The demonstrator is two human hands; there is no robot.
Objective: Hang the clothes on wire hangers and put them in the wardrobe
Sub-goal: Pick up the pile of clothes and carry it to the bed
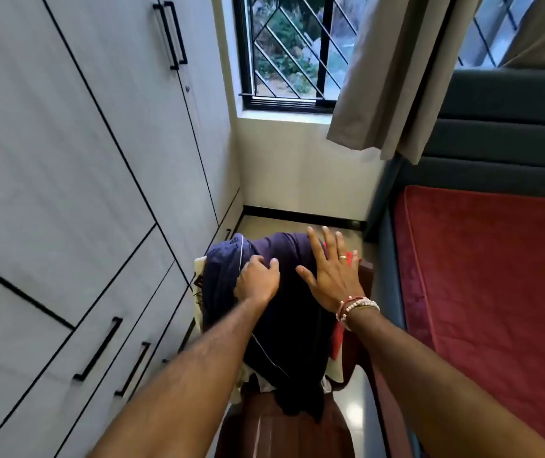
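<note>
A dark navy garment (pixel 292 328) with thin white piping lies draped over a pile of clothes on a brown wooden chair (pixel 284 428). My left hand (pixel 257 279) grips a fold of the navy cloth near its top. My right hand (pixel 332 269) lies flat with spread fingers on the same garment's right side, partly over a red piece (pixel 338 337) underneath. A white garment (pixel 200 276) peeks out at the pile's left edge. The wardrobe (pixel 76 180) stands on the left with its doors closed. No wire hanger is visible.
A bed with a red cover (pixel 492 285) and a dark grey padded headboard (pixel 509 127) fills the right side. A barred window (pixel 287 51) and beige curtain (pixel 393 77) are ahead. Drawers with black handles (pixel 97 350) sit low on the wardrobe. The chair fills the narrow floor strip.
</note>
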